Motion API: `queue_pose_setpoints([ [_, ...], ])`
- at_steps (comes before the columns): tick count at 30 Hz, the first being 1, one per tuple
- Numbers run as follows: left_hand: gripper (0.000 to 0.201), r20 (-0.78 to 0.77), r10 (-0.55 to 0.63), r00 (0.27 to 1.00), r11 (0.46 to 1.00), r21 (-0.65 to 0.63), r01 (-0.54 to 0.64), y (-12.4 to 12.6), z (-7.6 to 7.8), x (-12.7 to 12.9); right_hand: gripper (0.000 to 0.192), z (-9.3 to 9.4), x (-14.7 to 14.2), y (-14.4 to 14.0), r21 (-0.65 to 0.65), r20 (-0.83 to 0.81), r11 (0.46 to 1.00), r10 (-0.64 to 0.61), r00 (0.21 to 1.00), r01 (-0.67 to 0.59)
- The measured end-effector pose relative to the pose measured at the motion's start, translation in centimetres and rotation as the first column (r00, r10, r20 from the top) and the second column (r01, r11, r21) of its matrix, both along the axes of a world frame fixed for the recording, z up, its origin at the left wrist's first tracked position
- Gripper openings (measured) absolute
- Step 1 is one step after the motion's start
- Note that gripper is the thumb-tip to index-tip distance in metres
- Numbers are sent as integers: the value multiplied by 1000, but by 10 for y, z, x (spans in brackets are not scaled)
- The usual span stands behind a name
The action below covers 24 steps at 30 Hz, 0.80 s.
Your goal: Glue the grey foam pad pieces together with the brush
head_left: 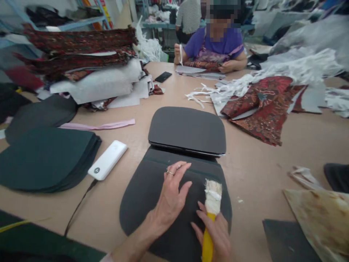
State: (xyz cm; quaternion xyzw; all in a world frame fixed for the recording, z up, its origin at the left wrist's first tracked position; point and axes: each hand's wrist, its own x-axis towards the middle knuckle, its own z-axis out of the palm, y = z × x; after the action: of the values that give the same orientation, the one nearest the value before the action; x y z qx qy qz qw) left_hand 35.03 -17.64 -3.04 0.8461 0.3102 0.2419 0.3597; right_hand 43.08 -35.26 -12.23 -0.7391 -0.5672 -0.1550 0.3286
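Observation:
My left hand [171, 198] lies flat, fingers spread, on a dark grey rounded fabric panel [141, 196] on the table in front of me. A ring sits on one finger. My right hand [216, 233] grips a brush with a yellow handle [208, 240]; its whitish, glue-caked bristles [212, 196] rest on the same panel near its right side. Just beyond the panel lies a stack of similar dark grey panels [188, 129].
A white power bank [107, 160] with a cable lies to the left, beside a pile of dark panels [46, 158]. Red patterned fabric [261, 105] lies right; stacked fabric [81, 54] far left. A person in purple [218, 47] works across the table, a phone [163, 76] nearby.

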Motion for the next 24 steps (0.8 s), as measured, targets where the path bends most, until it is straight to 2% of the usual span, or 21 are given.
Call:
queue_pose_setpoints([
  [3,35,-36,183,982,982,-35,-185,19,3,-62,21,-1,6,-5,-40,58,996,82,995,-79],
  [6,30,-77,382,921,920,-60,-387,37,-11,-113,21,11,7,2,-59,31,998,-22,999,24],
  [8,27,-86,433,897,895,-77,-439,43,-25,-131,22,26,-4,24,-55,-61,996,-71,996,67],
  [11,25,-68,424,903,896,-114,-429,44,-41,-135,25,40,-29,72,-51,-223,999,-4,975,-8],
  [13,26,-50,416,908,898,-130,-419,43,-48,-131,27,38,-43,99,-69,-269,994,63,961,-84],
  [15,28,-35,403,914,904,-141,-404,44,-52,-127,29,30,-51,113,-103,-256,987,97,962,-127],
  [19,28,-12,375,927,917,-143,-373,48,-58,-124,33,15,-56,115,-174,-167,978,82,983,-111],
  [24,27,-6,353,936,925,-149,-350,54,-61,-126,35,9,-58,110,-223,-134,972,45,990,-74],
])
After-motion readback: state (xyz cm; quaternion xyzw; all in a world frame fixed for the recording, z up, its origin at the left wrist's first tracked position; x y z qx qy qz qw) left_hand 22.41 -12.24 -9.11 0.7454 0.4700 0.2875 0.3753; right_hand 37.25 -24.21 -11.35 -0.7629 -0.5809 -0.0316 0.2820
